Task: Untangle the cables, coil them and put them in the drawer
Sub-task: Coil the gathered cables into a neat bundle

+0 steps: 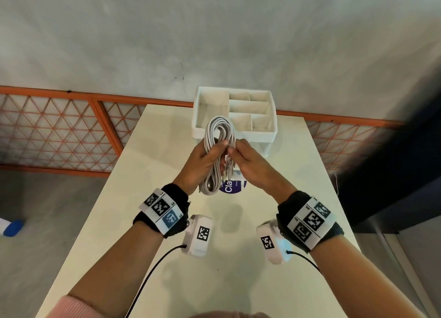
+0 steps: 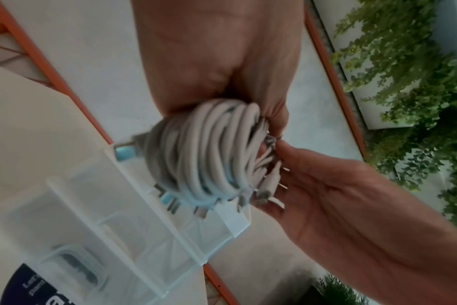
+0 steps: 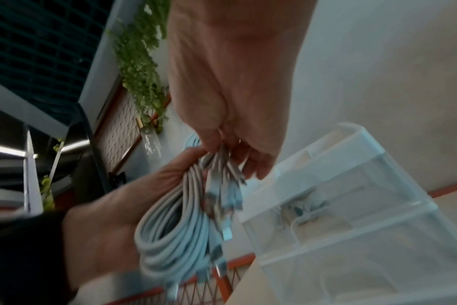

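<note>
The coiled cables point(image 1: 219, 150) sit gripped in the left hand point(image 1: 202, 165); the right hand point(image 1: 250, 161) fingers point(image 1: 235, 148) pinch its plug ends above the counter point(image 1: 148, 165).

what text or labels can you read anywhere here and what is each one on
"Cla": large white letters on the dark blue round sticker on the table, cut off by the cable bundle.
"Clean": small word beside it on the same sticker, barely legible.
"Let": small white print on the sticker in the left wrist view; the rest is too blurred to read.
Wristband markers: square black-and-white codes; the tiny characters beside them are unreadable.
</note>
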{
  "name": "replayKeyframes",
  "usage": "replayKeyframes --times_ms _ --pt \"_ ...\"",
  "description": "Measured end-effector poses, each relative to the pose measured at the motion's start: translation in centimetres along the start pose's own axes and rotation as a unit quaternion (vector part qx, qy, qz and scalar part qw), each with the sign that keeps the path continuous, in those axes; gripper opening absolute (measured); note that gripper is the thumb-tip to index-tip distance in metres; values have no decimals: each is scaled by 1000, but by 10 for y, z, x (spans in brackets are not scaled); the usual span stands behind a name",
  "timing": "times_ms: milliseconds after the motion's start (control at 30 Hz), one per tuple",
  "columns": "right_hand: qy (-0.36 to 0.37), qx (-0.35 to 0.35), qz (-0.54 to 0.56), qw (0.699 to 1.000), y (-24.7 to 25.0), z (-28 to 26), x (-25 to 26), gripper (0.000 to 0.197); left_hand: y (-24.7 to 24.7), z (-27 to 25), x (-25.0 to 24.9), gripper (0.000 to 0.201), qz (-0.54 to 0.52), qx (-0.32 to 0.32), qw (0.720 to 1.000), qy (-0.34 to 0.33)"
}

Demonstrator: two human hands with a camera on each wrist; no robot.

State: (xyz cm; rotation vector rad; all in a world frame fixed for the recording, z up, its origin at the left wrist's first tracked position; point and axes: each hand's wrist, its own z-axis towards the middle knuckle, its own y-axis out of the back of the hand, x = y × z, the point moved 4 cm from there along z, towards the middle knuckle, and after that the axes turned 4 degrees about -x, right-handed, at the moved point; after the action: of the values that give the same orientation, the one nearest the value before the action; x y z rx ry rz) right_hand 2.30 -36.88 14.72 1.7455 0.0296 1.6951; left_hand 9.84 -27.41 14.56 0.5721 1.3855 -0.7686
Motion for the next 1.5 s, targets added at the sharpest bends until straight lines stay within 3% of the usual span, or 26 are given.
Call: replayKeyframes --times_ms 67,133,300,367,500,600,733,833,967,1133,1267,1367,1433,1500 --pt "15 22 -79 996 5 1 -2 25 -1 0 4 19 -22 4 1000 14" --pt "35 2 -105 994 10 1 3 25 -3 -1 6 19 -38 17 999 25" --pt "11 -142 8 990 15 -5 8 10 -13 6 5 24 -21 39 999 24" --pt "2 -127 18 992 17 -5 8 10 -16 8 9 30 -25 57 997 35" --pt "-28 -25 -41 998 22 -1 2 18 -17 12 14 35 16 88 995 32" --pt "-16 8 -98 995 27 -2 3 20 -20 11 21 40 27 124 990 56" --pt "-37 34 -109 993 34 -7 5 30 -19 12 26 46 31 83 994 68" --pt "-66 55 -72 994 36 -14 2 29 -25 13 21 37 29 80 995 52" --pt "-98 82 56 990 36 -25 2 25 -31 9 22 42 -44 89 991 93" --pt "-127 96 147 976 23 -28 -14 73 -37 6 11 41 -82 95 985 115" --pt "-124 107 120 979 24 -27 -12 49 -31 7 5 26 -51 123 985 106" --pt "-130 97 98 982 27 -25 -15 66 -29 8 4 21 -45 125 987 86" --pt "-120 108 77 984 27 -23 -16 64 -28 10 6 36 -46 114 990 69" --pt "-118 118 68 984 26 -25 -15 47 -26 13 13 65 -50 95 991 77"
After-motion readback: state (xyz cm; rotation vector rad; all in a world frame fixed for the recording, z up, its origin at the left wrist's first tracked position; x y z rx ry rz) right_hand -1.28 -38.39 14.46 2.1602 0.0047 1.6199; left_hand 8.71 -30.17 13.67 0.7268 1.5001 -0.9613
